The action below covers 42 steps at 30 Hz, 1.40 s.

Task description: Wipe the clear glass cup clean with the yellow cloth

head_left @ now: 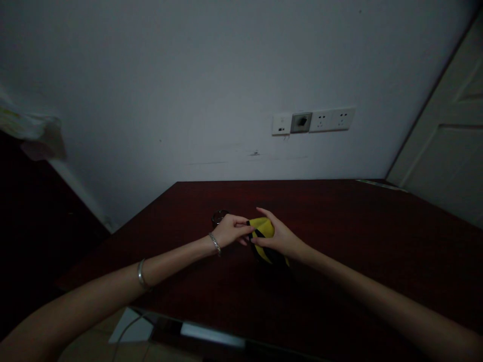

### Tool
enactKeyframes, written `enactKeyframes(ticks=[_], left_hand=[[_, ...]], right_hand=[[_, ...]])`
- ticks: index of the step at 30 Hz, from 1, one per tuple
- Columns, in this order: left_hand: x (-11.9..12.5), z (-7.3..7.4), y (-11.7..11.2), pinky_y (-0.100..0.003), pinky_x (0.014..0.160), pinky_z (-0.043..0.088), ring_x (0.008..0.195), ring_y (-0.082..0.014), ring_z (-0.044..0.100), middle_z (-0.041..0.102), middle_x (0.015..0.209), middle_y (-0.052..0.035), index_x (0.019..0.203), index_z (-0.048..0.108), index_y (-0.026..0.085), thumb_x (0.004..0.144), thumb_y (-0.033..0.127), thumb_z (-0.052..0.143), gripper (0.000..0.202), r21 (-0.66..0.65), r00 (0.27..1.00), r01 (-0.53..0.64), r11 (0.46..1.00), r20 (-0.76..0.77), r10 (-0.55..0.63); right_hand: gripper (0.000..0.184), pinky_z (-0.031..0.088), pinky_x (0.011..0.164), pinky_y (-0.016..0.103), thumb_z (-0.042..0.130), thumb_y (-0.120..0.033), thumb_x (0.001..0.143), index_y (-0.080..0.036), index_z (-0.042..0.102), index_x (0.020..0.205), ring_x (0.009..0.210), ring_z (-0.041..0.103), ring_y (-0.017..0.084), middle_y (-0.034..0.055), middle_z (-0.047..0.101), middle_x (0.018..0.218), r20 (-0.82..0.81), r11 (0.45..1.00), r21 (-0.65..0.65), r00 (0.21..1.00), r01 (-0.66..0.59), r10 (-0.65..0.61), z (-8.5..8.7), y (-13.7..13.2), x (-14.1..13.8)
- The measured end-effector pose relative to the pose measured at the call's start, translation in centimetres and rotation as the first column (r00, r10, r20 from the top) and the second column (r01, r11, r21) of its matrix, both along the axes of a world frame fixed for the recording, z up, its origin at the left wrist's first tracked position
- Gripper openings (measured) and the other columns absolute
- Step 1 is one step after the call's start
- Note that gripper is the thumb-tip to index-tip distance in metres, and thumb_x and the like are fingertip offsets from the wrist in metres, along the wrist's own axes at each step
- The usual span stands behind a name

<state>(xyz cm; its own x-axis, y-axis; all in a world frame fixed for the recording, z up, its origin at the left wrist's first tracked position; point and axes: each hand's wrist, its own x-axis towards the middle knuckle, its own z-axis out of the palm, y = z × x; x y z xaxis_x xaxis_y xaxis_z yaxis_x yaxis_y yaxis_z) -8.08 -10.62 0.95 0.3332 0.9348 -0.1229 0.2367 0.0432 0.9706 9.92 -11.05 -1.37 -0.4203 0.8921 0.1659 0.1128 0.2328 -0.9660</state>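
A yellow-and-black object [265,227], which looks like soft fabric, is between my two hands above the middle of the dark red table. I cannot make out its exact kind in the dim light. With thumb and fingers pinched, my left hand [234,229] grips its left edge. Around its right side curves my right hand [283,238], one finger lifted at the top and another digit pressed along the near face. Just behind my left wrist lies a dark, shiny ring-shaped thing [219,216], partly covered by that hand.
The dark red tabletop [324,206] runs back to a pale wall [211,100] with a row of sockets [320,120]. A white door [449,146] stands at the right. Below the front edge are a white sheet-like thing [132,326] and a cable.
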Motion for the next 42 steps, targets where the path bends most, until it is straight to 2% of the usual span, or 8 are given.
enactKeyframes(ticks=[8,12,17,24,28,32,38,42], left_hand=[[-1.1,0.1,0.0,-0.023,0.055,0.054,0.056,-0.0111,0.061,0.065,0.064,-0.0027,0.073,0.067,0.010,0.069,0.036,0.074,0.027,-0.007,0.995,-0.090,0.996,0.033,0.090],[-2.6,0.3,0.3,-0.023,0.055,0.053,0.056,-0.0099,0.059,0.065,0.065,-0.0021,0.077,0.068,0.011,0.072,0.033,0.071,0.023,0.004,0.991,-0.134,0.991,0.024,0.134],[-6.2,1.0,0.8,-0.023,0.057,0.052,0.056,-0.0099,0.059,0.066,0.066,-0.0032,0.076,0.067,0.011,0.069,0.033,0.072,0.023,-0.059,0.991,-0.131,0.990,-0.028,0.130],[-13.5,3.3,1.1,-0.026,0.056,0.053,0.055,-0.0140,0.063,0.069,0.064,-0.0062,0.075,0.069,0.011,0.063,0.032,0.073,0.024,-0.257,0.971,-0.069,0.964,-0.240,0.006],[-17.7,3.6,1.8,-0.028,0.054,0.053,0.054,-0.0169,0.064,0.069,0.062,-0.0065,0.074,0.068,0.013,0.061,0.033,0.073,0.024,-0.390,0.890,-0.083,0.917,-0.443,-0.107],[-20.0,2.3,2.7,-0.028,0.049,0.052,0.055,-0.0207,0.067,0.069,0.061,-0.0081,0.071,0.064,0.014,0.057,0.033,0.073,0.025,-0.403,0.796,-0.116,0.908,-0.584,-0.157],[-19.1,-0.2,3.2,-0.036,0.047,0.053,0.049,-0.0247,0.065,0.065,0.051,-0.0100,0.057,0.058,0.016,0.059,0.038,0.071,0.026,-0.363,0.623,-0.117,0.924,-0.751,-0.216],[-17.6,-0.3,3.6,-0.049,0.045,0.052,0.043,-0.0323,0.062,0.059,0.040,-0.0139,0.050,0.058,0.015,0.053,0.036,0.076,0.027,-0.329,0.473,-0.141,0.934,-0.851,-0.229]], right_hand=[[0.079,0.047,0.090,0.038,0.061,-0.021,0.071,-0.020,0.023,0.140,0.100,0.059,0.022,0.0081,0.059,0.110,-0.035,0.982,-0.020,0.982,0.187,-0.188,0.2,0.3,0.3],[0.069,0.053,0.076,0.032,0.052,-0.019,0.074,-0.019,0.025,0.137,0.089,0.063,0.020,0.0074,0.063,0.102,-0.061,0.970,-0.135,0.975,0.204,-0.213,0.1,0.8,0.5],[0.067,0.049,0.047,0.023,0.049,-0.015,0.072,-0.021,0.026,0.135,0.067,0.063,0.016,0.0065,0.064,0.095,-0.048,0.944,-0.279,0.979,0.179,-0.200,-0.9,1.4,0.7],[0.070,0.051,0.045,0.021,0.050,-0.013,0.071,-0.021,0.023,0.136,0.068,0.065,0.015,0.0040,0.064,0.090,-0.022,0.936,-0.348,0.998,0.054,-0.066,-2.4,1.5,-1.5],[0.076,0.053,0.043,0.021,0.050,-0.010,0.070,-0.022,0.018,0.138,0.062,0.065,0.014,-0.0005,0.061,0.083,0.051,0.950,-0.312,0.998,-0.007,0.024,-3.4,1.6,-3.3],[0.080,0.054,0.041,0.021,0.054,-0.010,0.069,-0.023,0.020,0.140,0.053,0.060,0.009,-0.0023,0.058,0.083,0.131,0.986,-0.159,0.989,-0.054,0.075,-3.9,1.8,-4.5],[0.086,0.048,0.037,0.018,0.055,-0.011,0.071,-0.019,0.011,0.145,0.043,0.055,0.008,-0.0023,0.060,0.075,0.281,0.994,0.002,0.954,-0.111,0.106,-4.0,2.4,-4.8],[0.082,0.045,0.041,0.020,0.058,-0.020,0.075,-0.012,0.015,0.145,0.044,0.054,0.010,-0.0003,0.063,0.070,0.392,0.987,0.100,0.917,-0.126,0.077,-3.9,2.5,-3.8]])
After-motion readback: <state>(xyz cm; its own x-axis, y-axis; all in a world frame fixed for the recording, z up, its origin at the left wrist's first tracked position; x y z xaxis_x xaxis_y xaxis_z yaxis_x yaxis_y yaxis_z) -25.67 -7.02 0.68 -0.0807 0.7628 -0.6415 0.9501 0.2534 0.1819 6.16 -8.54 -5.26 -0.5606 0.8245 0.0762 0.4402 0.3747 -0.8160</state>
